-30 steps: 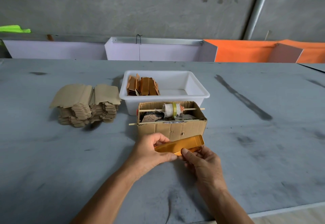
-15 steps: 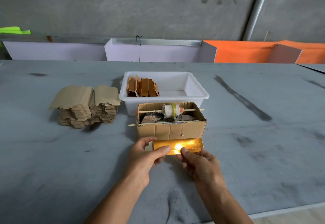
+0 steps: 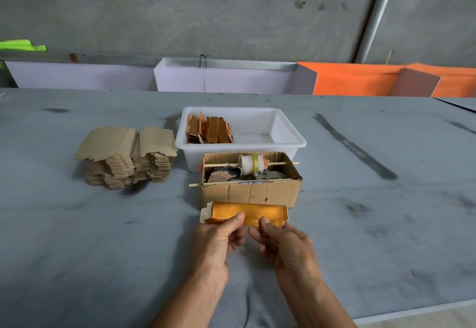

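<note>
Tilted flatter than before, the glossy gold folded-card sleeve (image 3: 247, 211) is held just on the near side of the brown cardboard box (image 3: 251, 193). The left hand (image 3: 219, 240) and right hand (image 3: 286, 245) pinch its near edge. It is probably light, slick and crease-prone, so best held by the edges.

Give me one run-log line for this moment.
left hand: pinches gold cardboard carton | right hand: pinches gold cardboard carton | place: in front of open brown cardboard box

Both forearms (image 3: 195, 299) run off the bottom edge, the left hand (image 3: 219, 242) and right hand (image 3: 286, 245) cover the near edge of the carton (image 3: 247, 210), and the dark contents of the box (image 3: 252, 193) cannot be identified.
</note>
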Motion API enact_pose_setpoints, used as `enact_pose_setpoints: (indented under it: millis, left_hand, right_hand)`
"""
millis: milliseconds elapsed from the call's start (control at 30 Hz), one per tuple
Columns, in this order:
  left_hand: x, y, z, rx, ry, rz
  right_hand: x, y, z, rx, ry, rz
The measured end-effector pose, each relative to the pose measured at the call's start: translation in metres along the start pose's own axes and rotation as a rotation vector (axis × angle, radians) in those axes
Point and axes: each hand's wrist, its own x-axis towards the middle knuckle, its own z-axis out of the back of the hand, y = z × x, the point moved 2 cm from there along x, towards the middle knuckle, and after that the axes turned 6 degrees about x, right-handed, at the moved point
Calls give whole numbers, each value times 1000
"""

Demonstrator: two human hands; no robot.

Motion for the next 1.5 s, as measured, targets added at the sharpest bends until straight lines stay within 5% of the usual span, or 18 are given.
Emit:
enact_pose_setpoints:
  millis: [667,867,1000,1167,1367,1500]
  left_hand:
    - [10,-4,1,29,124,0]
    - [21,-7,2,-2,95,-11]
    - [24,-6,2,-21,97,20]
    - [25,-5,2,-11,70,33]
    - [26,-4,1,11,70,-27]
    - [28,-3,1,-1,96,-47]
  right_hand:
    - [-1,12,-3,-109,-39,-31]
    - [4,27,6,-354,-104,100]
    - [8,52,8,-535,-207,424]
    - [21,89,-20,-790,-97,634]
    - [64,112,-62,-1435,-52,542]
    - [87,111,-73,-1607,-58,391]
